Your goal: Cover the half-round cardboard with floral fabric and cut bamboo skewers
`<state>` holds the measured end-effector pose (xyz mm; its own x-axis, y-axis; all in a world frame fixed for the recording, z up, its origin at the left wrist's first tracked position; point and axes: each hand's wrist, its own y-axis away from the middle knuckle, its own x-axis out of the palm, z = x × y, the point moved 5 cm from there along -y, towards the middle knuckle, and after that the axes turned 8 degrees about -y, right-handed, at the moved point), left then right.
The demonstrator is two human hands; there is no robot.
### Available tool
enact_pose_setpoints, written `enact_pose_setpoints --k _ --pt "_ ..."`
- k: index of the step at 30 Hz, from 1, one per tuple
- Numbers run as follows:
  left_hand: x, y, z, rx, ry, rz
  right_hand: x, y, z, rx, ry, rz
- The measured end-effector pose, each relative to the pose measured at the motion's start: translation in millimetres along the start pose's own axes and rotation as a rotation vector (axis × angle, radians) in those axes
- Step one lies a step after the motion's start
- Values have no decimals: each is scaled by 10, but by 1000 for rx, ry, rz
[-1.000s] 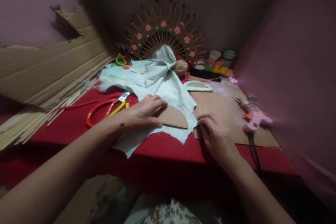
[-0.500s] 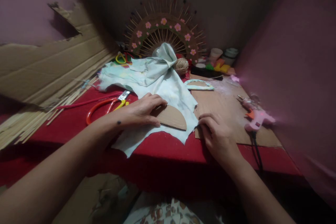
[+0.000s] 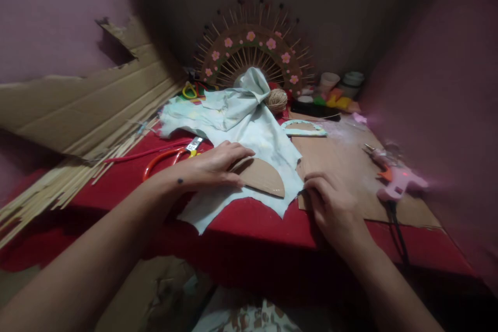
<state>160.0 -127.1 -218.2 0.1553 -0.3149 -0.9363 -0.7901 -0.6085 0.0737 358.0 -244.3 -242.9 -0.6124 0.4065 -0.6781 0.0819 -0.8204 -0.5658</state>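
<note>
A pale blue-green cloth lies spread and partly bunched over the red-covered table. On its front part rests a brown cardboard half circle. My left hand grips the left end of the half circle, thumb at the near side and fingers over the far curved edge. To the right, my right hand has its fingers pinched together at the cloth's right corner. A small dark bit shows by those fingertips; I cannot make out what it is. Scissors with orange handles lie partly hidden behind my left forearm.
A cardboard sheet lies at the right, with a pink glue gun on it. A cloth-edged half-circle piece sits behind. Farther back are a twine ball and a flowered fan. Thin sticks line the left.
The whole view has shifted slightly, so everything appears farther right and a little lower. Both hands keep nearly the same hold on the half circle and the cloth.
</note>
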Motion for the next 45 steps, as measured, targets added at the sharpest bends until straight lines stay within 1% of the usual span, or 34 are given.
enact_pose_setpoints --k 4,5,7,11,12,14,21,27,38,40,42,45 --pt "-166 96 159 -170 126 -172 -2 8 10 -40 26 -10" --pt "-184 114 189 -196 147 -195 -1 11 8 -42 36 -10" --pt "-173 131 198 -192 142 -170 2 14 2 -40 46 -10" --pt "-59 123 50 -30 14 -7 6 18 2 -41 40 -11" --pt "-34 118 17 -1 -10 15 5 19 3 -41 40 -14" --pt "4 102 -12 13 -35 28 4 18 6 -41 41 -15" --pt "85 46 -8 21 -129 -17 6 13 5 -20 30 0" --pt "87 60 -62 -11 -188 -8 -7 10 17 -18 31 -19" --pt "137 77 3 19 -143 -53 -14 9 24 -37 17 11" --pt "144 76 5 15 -146 -60 -17 18 66 -74 26 41" --pt "146 75 4 21 -148 -75 -9 28 146 -150 58 83" --pt "148 75 12 35 -145 -97 43 36 281 -277 92 198"
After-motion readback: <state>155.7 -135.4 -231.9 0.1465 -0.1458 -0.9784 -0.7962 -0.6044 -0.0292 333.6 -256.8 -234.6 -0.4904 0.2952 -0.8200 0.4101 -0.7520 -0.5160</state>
